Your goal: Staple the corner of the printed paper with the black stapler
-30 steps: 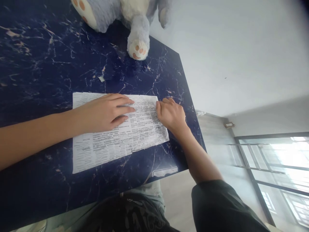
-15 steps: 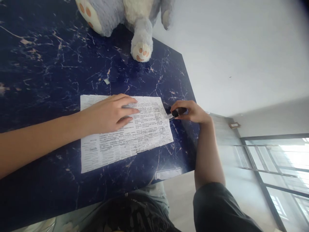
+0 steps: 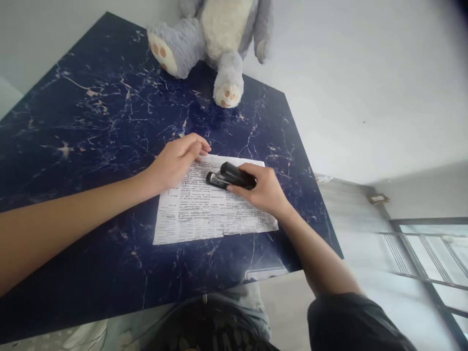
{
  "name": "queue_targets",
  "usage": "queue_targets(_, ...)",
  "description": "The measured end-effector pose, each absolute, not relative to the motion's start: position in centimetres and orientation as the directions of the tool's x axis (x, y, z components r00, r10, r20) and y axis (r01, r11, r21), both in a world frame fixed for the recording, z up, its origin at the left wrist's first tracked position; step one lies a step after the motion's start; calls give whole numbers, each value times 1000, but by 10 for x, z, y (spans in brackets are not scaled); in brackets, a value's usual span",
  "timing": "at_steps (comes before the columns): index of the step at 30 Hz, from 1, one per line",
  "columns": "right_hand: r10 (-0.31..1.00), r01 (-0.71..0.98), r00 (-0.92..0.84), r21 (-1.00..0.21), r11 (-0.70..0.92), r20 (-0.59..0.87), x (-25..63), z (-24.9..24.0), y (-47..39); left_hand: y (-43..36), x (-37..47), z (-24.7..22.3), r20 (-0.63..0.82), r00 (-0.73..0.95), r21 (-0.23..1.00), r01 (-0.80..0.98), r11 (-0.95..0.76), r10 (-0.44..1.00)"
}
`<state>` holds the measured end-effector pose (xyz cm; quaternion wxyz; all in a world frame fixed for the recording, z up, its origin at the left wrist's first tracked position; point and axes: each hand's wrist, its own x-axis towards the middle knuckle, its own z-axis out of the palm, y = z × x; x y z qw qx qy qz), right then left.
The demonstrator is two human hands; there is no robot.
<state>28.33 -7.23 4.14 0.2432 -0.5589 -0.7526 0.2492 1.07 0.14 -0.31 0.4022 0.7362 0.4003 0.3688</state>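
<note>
A stack of printed paper (image 3: 197,209) with dense text lies on the dark blue marbled table. My right hand (image 3: 265,187) grips a black stapler (image 3: 237,176) over the upper part of the paper, its jaws apart and pointing left. At the paper's upper left edge, my left hand (image 3: 177,158) has its thumb and fingers closed together, pinching the paper there; that corner is hidden beneath the hand.
A grey plush toy (image 3: 228,29) sits at the far side of the table (image 3: 109,136), against the white wall. A pale label (image 3: 266,274) lies by the near edge. Barred windows (image 3: 431,258) are at the right.
My right hand has brought the stapler left from beyond the paper's right edge to above it. My left hand, which lay flat on the paper, now closes at its upper left edge.
</note>
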Motion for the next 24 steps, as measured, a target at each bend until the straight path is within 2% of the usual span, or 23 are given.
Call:
queue_targets(2,906,586,-422,-772,246,-31,292,41,-65,4,11,-3,204,409,914,246,-322,890)
queue_targets(5,753,359,-636,-928,97,-168,320,42,-51,4,12,-5,199,424,908,258,-329,884)
queue_targets(8,696,267,-693,-964,6,-187,341,39,-42,2,13,-5,204,424,901,271,-339,882)
queue_targets(11,713,223,-678,-974,-29,-177,345,34,-41,1,13,-3,204,421,903,269,-336,884)
queue_targets(14,738,242,-660,-970,30,-142,333,36,-48,1,13,-2,190,423,912,257,-318,886)
queue_targets(16,758,312,-648,-934,173,-76,320,37,-55,1,12,-2,191,435,914,248,-320,880)
queue_targets(19,829,525,-557,-749,403,55,300,35,-67,1,12,-3,203,444,923,211,-322,873)
queue_targets(24,832,705,-427,-446,552,355,291,23,-79,3,13,-2,179,413,978,23,-207,893)
